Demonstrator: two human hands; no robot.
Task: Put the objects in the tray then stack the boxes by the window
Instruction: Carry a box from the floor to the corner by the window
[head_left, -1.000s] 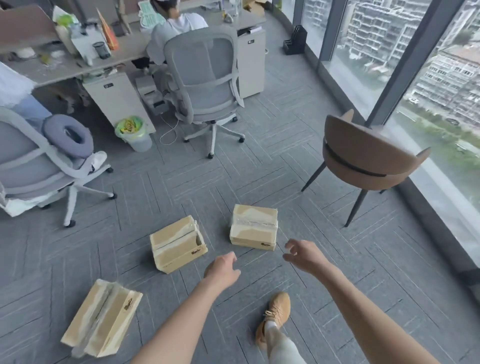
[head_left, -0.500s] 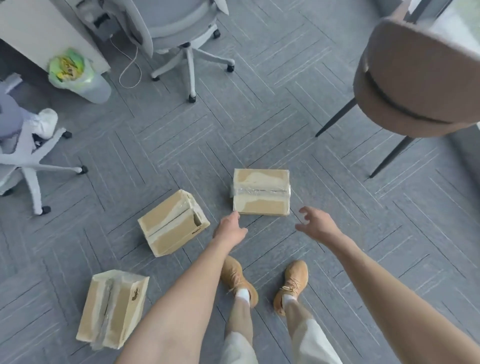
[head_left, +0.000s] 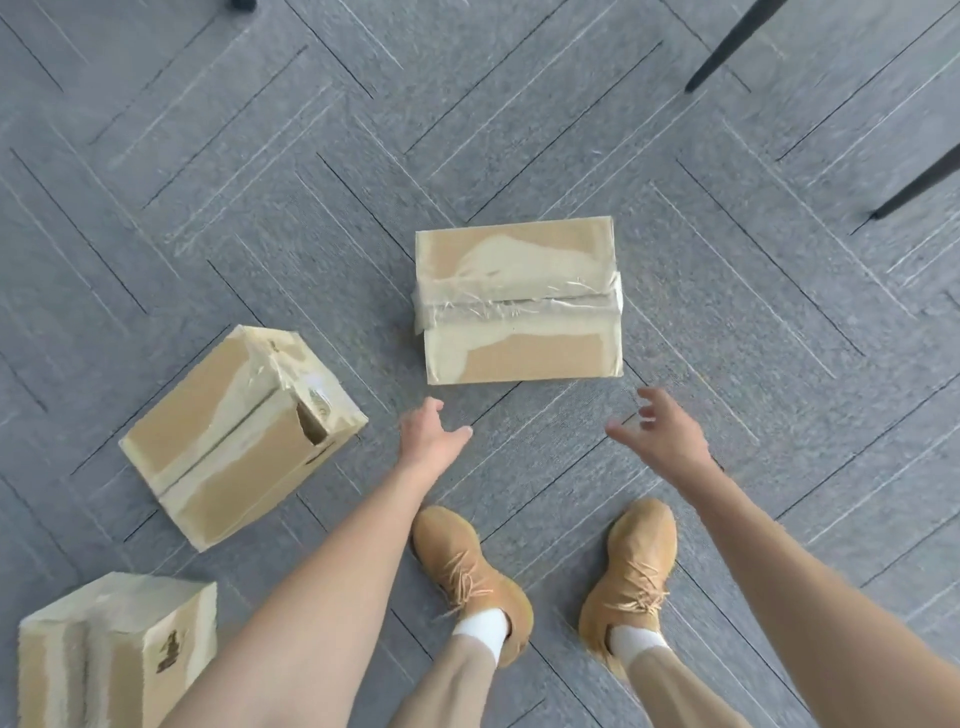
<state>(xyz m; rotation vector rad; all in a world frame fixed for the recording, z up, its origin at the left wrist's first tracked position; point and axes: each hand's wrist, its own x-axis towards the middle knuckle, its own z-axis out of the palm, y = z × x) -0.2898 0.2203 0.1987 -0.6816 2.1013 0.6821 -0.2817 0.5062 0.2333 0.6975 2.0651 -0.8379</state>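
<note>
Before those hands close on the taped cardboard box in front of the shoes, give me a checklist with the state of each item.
1. Left hand empty and open: ok.
2. Right hand empty and open: ok.
3. Hands either side of the taped cardboard box: not ok, both sit short of its near edge, apart from it.
4. Box top sealed with tape: ok.
5. Torn cardboard box clear of the lift path: ok, it lies apart to the left.
6. Tan shoes clear of the box: ok.

Tan boxes (head_left: 519, 301) w/ pale tape – grey herringbone carpet (head_left: 208, 156) – tan shoes (head_left: 470, 571).
</note>
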